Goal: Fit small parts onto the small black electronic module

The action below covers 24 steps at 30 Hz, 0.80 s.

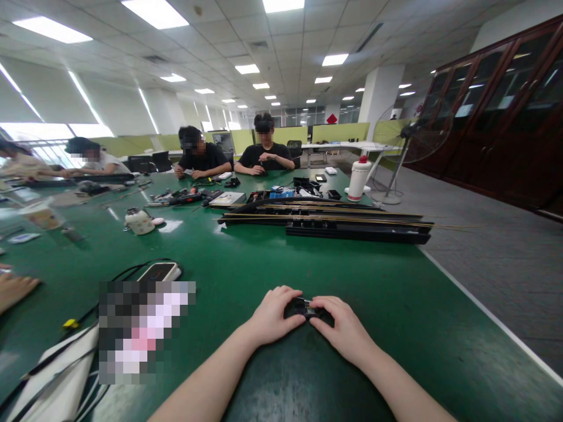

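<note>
Both my hands meet over the green table (211, 328) around a small black part (301, 309), which looks like a plastic piece with a bit of shiny metal on it. My left hand (277, 313) grips its left side between thumb and fingers. From the right, my right hand (341, 325) pinches the other side with thumb and forefinger. The fingers cover much of the part, so its exact kind does not show. It sits at or just above the tabletop.
Long black rails (360, 233) with thin brass-coloured rods lie across the table ahead. To the left are a phone (160, 272), cables and a white pouch (57, 375). A patterned jar (139, 221) and a white bottle (359, 179) stand farther off. Several people sit around the table.
</note>
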Tool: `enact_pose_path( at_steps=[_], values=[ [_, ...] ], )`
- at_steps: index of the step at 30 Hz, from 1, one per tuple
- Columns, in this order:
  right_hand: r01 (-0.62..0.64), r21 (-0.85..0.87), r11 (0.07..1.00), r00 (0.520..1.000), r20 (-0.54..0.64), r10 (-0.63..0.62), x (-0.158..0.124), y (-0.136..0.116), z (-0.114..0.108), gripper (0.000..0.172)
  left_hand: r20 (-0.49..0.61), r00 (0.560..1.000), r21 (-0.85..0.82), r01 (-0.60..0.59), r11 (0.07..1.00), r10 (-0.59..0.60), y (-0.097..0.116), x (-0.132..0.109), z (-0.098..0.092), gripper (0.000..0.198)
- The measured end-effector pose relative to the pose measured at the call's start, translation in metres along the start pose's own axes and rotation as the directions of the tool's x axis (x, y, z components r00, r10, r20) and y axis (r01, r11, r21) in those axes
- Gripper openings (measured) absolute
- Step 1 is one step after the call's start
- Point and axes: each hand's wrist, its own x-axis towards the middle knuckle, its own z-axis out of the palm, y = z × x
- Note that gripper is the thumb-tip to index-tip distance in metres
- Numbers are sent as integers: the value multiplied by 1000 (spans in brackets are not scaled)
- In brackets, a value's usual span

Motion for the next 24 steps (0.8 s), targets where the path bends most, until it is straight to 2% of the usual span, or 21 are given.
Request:
enact_pose_path(
  at_steps=[5, 12, 17, 24],
  values=[
    [-22, 40, 999, 1000, -4, 23, 0, -1, -1, 18, 12, 1000, 10, -3, 1000, 3, 3, 0, -3, 40],
    [-95, 192, 977, 993, -53, 107, 1, 0, -3, 20, 23, 1000, 8, 7, 1000, -7, 5, 1, -4, 36],
    [-160, 294, 942, 980, -69, 187, 3, 2, -5, 21, 25, 1000, 7, 13, 1000, -13, 5, 1, -4, 36],
    [-150, 487, 861, 967, -108, 229, 6, 8, -2, 22, 31, 999, 15, 13, 1000, -13, 6, 1, -4, 37]
  ],
)
